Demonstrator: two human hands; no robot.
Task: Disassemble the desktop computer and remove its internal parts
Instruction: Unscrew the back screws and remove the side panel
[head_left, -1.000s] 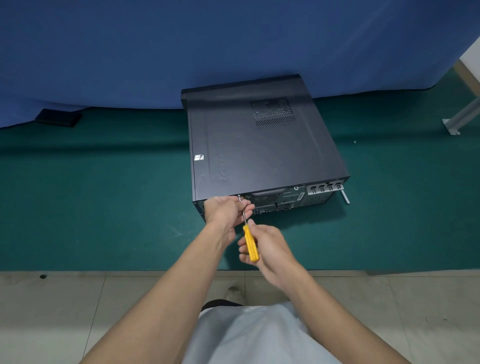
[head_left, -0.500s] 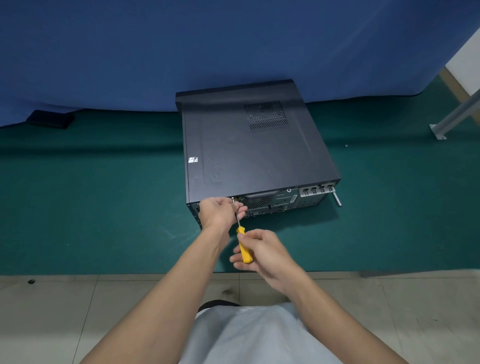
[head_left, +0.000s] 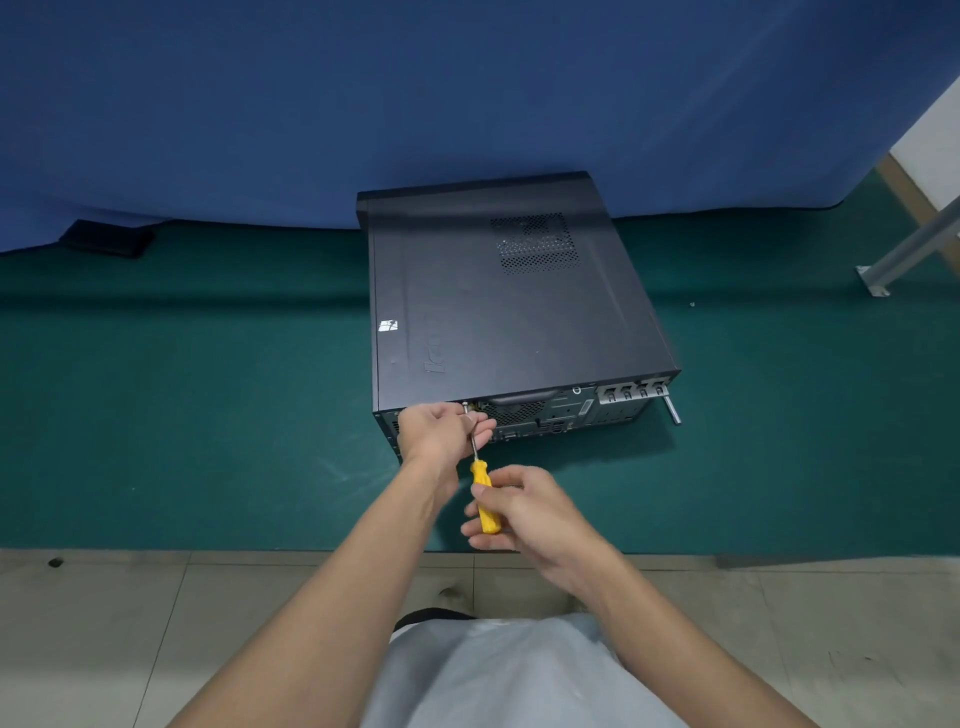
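Observation:
A black desktop computer case (head_left: 509, 306) lies flat on a green mat (head_left: 182, 405), its rear panel facing me. A yellow-handled screwdriver (head_left: 483, 499) points up at a screw (head_left: 466, 409) on the top left of that rear panel. My right hand (head_left: 524, 512) grips the yellow handle. My left hand (head_left: 441, 428) is at the rear panel's left corner, its fingers pinching the metal shaft near the tip. The left hand hides part of the panel.
A blue curtain (head_left: 363, 104) hangs right behind the case. A dark flat object (head_left: 106, 238) lies at the curtain's foot on the left. A metal leg (head_left: 904, 249) stands at the right. A metal rod (head_left: 672, 410) sticks out by the case's right rear corner. Tiled floor (head_left: 156, 623) runs nearest me.
The view has shifted slightly, so the case sits a little further left and lower in frame. My right hand has regripped the yellow handle; the screwdriver tip stays at the same screw.

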